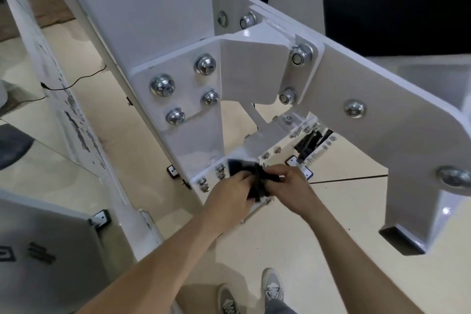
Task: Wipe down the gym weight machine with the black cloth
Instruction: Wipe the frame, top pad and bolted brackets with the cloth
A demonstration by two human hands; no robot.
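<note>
The white gym weight machine (178,33) fills the view, its upright post and angled arm joined by plates with chrome bolts. Low down, near the bolted base bracket, both hands hold the bunched black cloth (256,178) between them. My left hand (230,192) grips the cloth's left side with curled fingers. My right hand (289,186) pinches its right side. The cloth sits just in front of the post's foot, and part of it is hidden by my fingers.
The machine's arm (382,115) juts out to the right at chest height, ending in a downward stub (407,224). A black padded seat (395,2) is behind it. A mirror wall (38,173) stands on the left. My shoes (272,288) are on the beige floor.
</note>
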